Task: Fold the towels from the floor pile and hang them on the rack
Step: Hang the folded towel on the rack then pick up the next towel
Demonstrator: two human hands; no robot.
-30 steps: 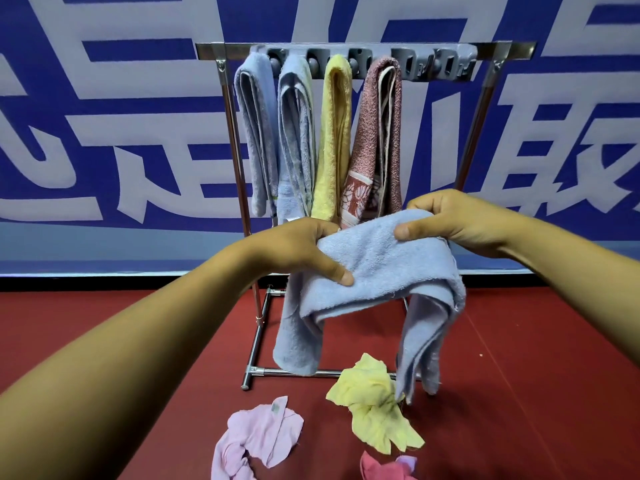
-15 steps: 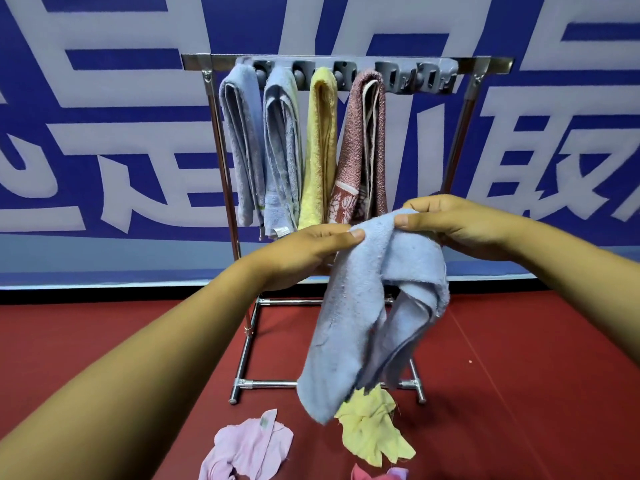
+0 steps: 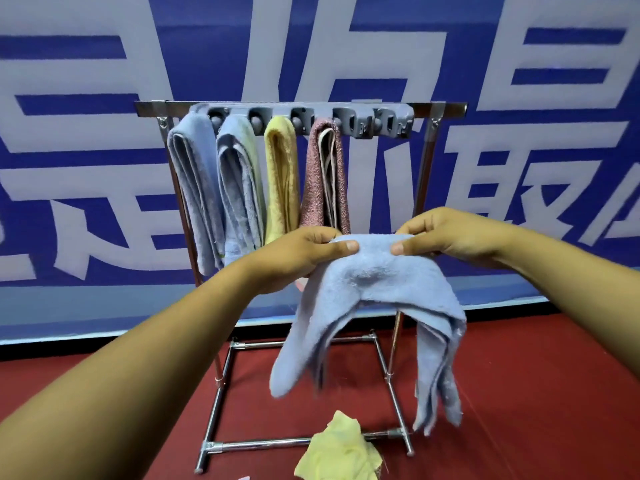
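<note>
Pale blue towel (image 3: 374,289), crumpled yellow towel (image 3: 341,452), red floor (image 3: 536,393)

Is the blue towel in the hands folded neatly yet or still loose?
Loose: the blue towel droops unevenly from both hands, its ends dangling separately.

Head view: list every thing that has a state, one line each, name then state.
Left hand: pinches the blue towel's top edge.
Right hand: pinches the same edge.
Blue towel: held up, draped, two ends hanging, not yet on the rack.
Rack: upright; right-hand hooks free.
Two blue-grey towels: folded, hung.
Yellow towel on rack: folded, hung.
Pink-red towel: folded, hung.
Yellow cloth on floor: crumpled, unfolded.
</note>
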